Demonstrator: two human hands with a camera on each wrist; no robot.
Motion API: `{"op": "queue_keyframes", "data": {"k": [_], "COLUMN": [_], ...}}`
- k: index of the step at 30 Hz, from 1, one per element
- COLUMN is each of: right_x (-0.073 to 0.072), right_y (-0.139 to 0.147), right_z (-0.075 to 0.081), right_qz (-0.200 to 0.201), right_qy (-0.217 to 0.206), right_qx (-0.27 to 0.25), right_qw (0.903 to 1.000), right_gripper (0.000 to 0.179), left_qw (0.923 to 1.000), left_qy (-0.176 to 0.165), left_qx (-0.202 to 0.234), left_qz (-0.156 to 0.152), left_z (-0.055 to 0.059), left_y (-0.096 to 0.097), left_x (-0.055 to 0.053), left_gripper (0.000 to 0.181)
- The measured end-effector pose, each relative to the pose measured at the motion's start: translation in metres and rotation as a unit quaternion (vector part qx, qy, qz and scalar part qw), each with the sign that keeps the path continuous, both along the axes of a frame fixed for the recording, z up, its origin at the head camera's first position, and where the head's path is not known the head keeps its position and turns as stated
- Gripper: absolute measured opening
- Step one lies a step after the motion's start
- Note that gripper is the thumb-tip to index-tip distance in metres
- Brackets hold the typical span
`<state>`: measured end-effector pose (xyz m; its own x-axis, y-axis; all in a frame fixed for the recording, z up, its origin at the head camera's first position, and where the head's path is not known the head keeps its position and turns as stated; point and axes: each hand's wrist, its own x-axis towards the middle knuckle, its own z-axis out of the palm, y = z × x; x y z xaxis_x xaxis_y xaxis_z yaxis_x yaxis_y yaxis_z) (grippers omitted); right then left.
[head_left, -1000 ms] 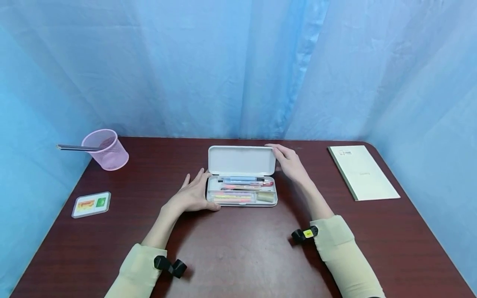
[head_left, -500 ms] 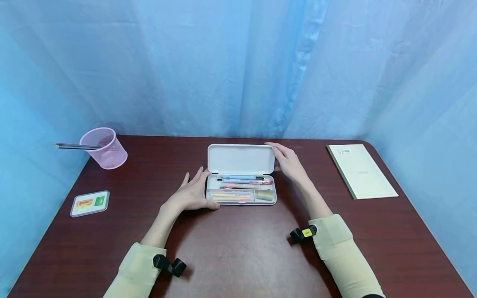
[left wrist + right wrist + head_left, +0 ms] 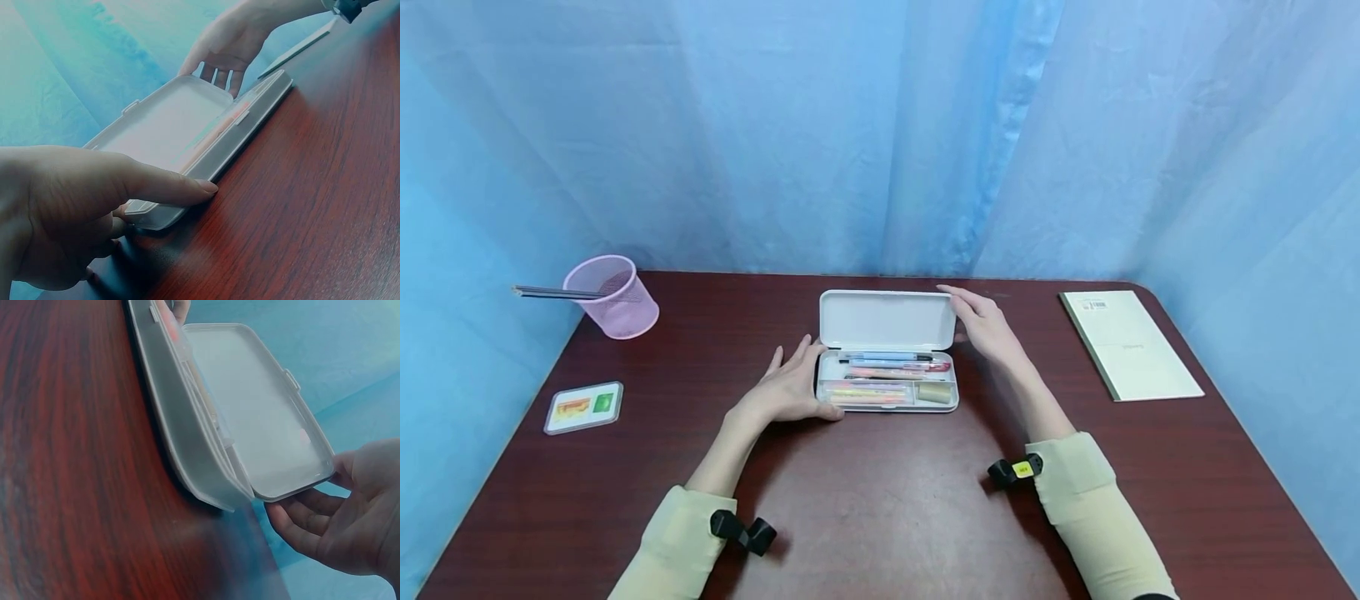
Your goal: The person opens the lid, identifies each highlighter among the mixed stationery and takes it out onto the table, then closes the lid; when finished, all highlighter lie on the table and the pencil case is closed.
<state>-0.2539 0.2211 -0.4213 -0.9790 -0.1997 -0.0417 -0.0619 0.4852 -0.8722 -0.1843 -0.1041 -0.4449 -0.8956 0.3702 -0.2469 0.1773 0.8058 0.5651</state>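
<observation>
A white pencil case (image 3: pixel 887 410) lies on the dark wooden table with its lid (image 3: pixel 886 321) raised. Blue and pink pens (image 3: pixel 887 361) fill the back compartment; pastel sticks (image 3: pixel 868 395) and a beige block (image 3: pixel 933 392) lie in front. My left hand (image 3: pixel 790 390) holds the case's left end, its thumb (image 3: pixel 181 187) along the front corner and the other fingers at the end and behind. My right hand (image 3: pixel 985 323) grips the lid's right edge, with fingers (image 3: pixel 300 519) behind it and the thumb near the upper corner.
A pink mesh pen holder (image 3: pixel 628 312) with dark thin sticks (image 3: pixel 553 292) leans at the back left. In front of it lies a small flat case (image 3: pixel 583 408) with orange and green patches. A pale notebook (image 3: pixel 1135 346) lies right. Blue curtains (image 3: pixel 820 133) surround the table.
</observation>
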Motion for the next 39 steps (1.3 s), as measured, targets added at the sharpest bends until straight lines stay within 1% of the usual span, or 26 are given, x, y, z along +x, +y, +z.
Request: {"op": "queue_keyframes", "data": {"k": [2, 5, 8, 10, 12, 14, 17, 19, 21, 23, 26, 28, 31, 35, 39], "right_x": [0.0, 0.0, 0.003, 0.007, 0.011, 0.016, 0.025, 0.03, 0.035, 0.038, 0.041, 0.042, 0.042, 0.043, 0.043], "right_y": [0.001, 0.002, 0.004, 0.005, 0.006, 0.006, 0.005, 0.005, 0.004, 0.002, -0.001, -0.004, -0.007, -0.009, -0.01], "right_z": [0.002, 0.004, 0.006, 0.009, 0.012, 0.015, 0.02, 0.023, 0.026, 0.028, 0.027, 0.025, 0.022, 0.018, 0.012], "right_qz": [0.001, 0.002, -0.008, -0.02, -0.034, -0.048, -0.073, -0.084, -0.076, -0.054, -0.001, 0.033, 0.074, 0.112, 0.138], "right_qy": [0.008, 0.032, 0.063, 0.09, 0.124, 0.169, 0.241, 0.278, 0.303, 0.316, 0.316, 0.302, 0.269, 0.22, 0.183], "right_qx": [0.013, 0.042, 0.062, 0.062, 0.049, 0.032, 0.014, 0.004, -0.002, -0.002, 0.011, 0.025, 0.05, 0.079, 0.093], "right_qw": [0.9999, 0.9986, 0.9961, 0.9938, 0.9905, 0.9839, 0.9677, 0.9568, 0.9498, 0.9473, 0.9488, 0.9524, 0.9589, 0.9657, 0.9688], "right_gripper": [0.044, 0.046, 0.047, 0.045, 0.041, 0.036, 0.028, 0.024, 0.022, 0.023, 0.025, 0.026, 0.028, 0.032, 0.034], "left_qw": [1.0, 1.0, 1.0, 1.0, 1.0, 1.0, 1.0, 1.0, 1.0, 1.0, 1.0, 1.0, 1.0, 1.0, 0.9999], "left_qy": [0.001, 0.001, 0.0, -0.001, -0.001, 0.0, 0.002, 0.002, 0.003, 0.002, 0.001, 0.001, 0.002, 0.005, 0.009], "left_qx": [0.001, 0.0, -0.001, -0.001, -0.002, -0.004, -0.004, -0.002, -0.001, -0.001, -0.003, -0.002, 0.001, -0.001, -0.002], "left_qz": [0.0, 0.002, 0.003, 0.003, 0.002, 0.003, 0.002, 0.001, 0.0, 0.001, 0.002, 0.003, 0.003, 0.0, -0.005], "left_z": [0.0, 0.0, 0.0, -0.001, -0.001, -0.002, -0.002, -0.001, -0.001, -0.001, -0.002, -0.002, -0.001, -0.002, -0.002], "left_y": [0.0, 0.0, -0.001, 0.0, 0.0, 0.0, 0.0, 0.001, 0.002, 0.003, 0.003, 0.003, 0.003, 0.002, 0.002], "left_x": [-0.001, -0.002, -0.002, -0.003, -0.003, -0.003, -0.003, -0.004, -0.004, -0.004, -0.004, -0.004, -0.004, -0.004, -0.005], "left_gripper": [0.109, 0.109, 0.109, 0.109, 0.109, 0.109, 0.109, 0.109, 0.109, 0.11, 0.11, 0.11, 0.11, 0.11, 0.111]}}
